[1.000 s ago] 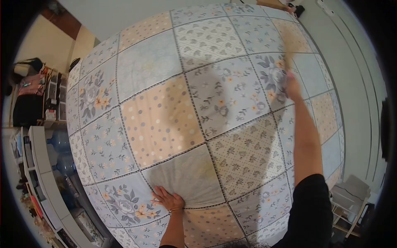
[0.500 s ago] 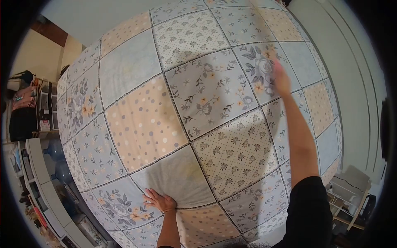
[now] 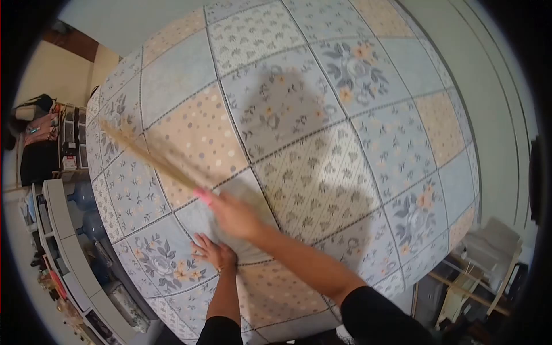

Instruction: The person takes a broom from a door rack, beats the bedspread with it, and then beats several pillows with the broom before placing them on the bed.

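A patchwork-print sheet [image 3: 310, 178] with floral, dotted and plain squares covers the bed. My right hand [image 3: 238, 217] is closed around the pink handle of a long, thin, straw-coloured stick broom [image 3: 152, 161], blurred by motion. The broom slants up and left across the dotted orange square, over the bed's left part. Low on the bed, my left hand [image 3: 215, 253] lies flat on the sheet with fingers spread, beside a grey square. Small creases run in the cloth around it.
Left of the bed stands a white shelf unit [image 3: 72, 253] with blue water jugs [image 3: 92, 224] beside it. Clothes [image 3: 40, 141] hang farther back. A pale wall [image 3: 489, 115] borders the right side, and a small wooden-framed rack [image 3: 483, 276] stands at lower right.
My right hand has swept from the upper right of the bed down and left, carrying the broom. My left hand stays flat on the sheet. The view has shifted slightly.
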The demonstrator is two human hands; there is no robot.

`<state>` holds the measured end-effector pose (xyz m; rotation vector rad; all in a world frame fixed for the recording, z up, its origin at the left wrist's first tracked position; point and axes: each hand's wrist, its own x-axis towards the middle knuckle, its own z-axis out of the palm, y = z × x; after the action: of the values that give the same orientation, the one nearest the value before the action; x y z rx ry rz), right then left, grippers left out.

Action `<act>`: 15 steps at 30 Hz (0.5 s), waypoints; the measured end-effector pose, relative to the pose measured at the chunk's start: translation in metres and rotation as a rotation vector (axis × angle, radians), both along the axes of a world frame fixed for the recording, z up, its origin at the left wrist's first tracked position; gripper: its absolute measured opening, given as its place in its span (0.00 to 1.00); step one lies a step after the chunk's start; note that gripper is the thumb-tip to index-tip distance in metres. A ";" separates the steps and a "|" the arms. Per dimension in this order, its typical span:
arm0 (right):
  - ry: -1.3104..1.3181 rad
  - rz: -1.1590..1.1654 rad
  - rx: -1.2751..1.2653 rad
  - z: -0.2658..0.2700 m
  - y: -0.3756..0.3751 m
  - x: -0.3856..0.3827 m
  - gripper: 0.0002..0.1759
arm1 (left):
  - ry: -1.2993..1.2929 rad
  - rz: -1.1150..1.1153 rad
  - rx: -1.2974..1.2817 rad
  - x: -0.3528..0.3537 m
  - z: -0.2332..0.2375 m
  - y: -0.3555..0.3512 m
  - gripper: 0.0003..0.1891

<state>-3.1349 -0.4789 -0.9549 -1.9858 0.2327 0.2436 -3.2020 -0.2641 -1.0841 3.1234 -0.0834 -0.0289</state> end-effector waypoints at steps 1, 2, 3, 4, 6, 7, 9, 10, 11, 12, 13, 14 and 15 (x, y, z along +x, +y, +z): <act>-0.045 -0.030 -0.081 0.002 -0.023 -0.007 0.27 | 0.015 -0.011 0.004 0.001 0.001 0.000 0.39; -0.077 -0.162 -0.156 -0.003 -0.056 -0.022 0.27 | -0.004 -0.019 -0.029 0.000 0.003 0.000 0.39; -0.487 -0.364 -0.199 -0.022 -0.104 -0.042 0.25 | -0.025 -0.034 -0.073 -0.001 0.001 0.000 0.40; -0.202 -0.637 0.110 -0.018 -0.156 -0.064 0.26 | -0.050 -0.054 -0.028 -0.002 -0.005 0.004 0.41; -0.180 -0.765 -0.373 -0.002 -0.246 -0.132 0.29 | -0.096 -0.102 -0.040 -0.002 -0.011 0.011 0.40; -0.002 -0.742 -0.769 -0.030 -0.296 -0.182 0.30 | -0.158 -0.118 -0.035 -0.003 -0.013 0.011 0.40; 0.020 -1.039 -0.520 -0.026 -0.323 -0.258 0.23 | -0.144 -0.093 -0.071 -0.001 -0.002 0.007 0.39; 0.072 -1.055 -0.659 -0.045 -0.325 -0.293 0.27 | -0.116 -0.082 -0.088 -0.004 0.005 0.005 0.38; 0.134 -1.010 -0.640 -0.045 -0.299 -0.298 0.26 | -0.118 -0.078 -0.100 -0.005 0.008 0.002 0.38; 0.199 -0.962 -0.619 -0.048 -0.259 -0.298 0.26 | -0.104 -0.084 -0.131 -0.007 0.015 0.003 0.37; -0.050 -0.901 -0.744 -0.085 -0.216 -0.293 0.27 | -0.105 -0.076 -0.162 -0.006 0.024 0.004 0.37; 0.190 -0.944 -0.362 -0.053 -0.148 -0.256 0.27 | -0.054 -0.082 -0.214 -0.003 0.034 0.001 0.37; 0.171 -0.846 -0.149 -0.011 -0.072 -0.214 0.30 | -0.012 -0.063 -0.247 -0.007 0.046 0.011 0.37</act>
<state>-3.3492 -0.5513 -0.9659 -1.8346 1.1866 -0.1586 -3.2089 -0.2533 -1.0378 2.8735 -0.1718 -0.0008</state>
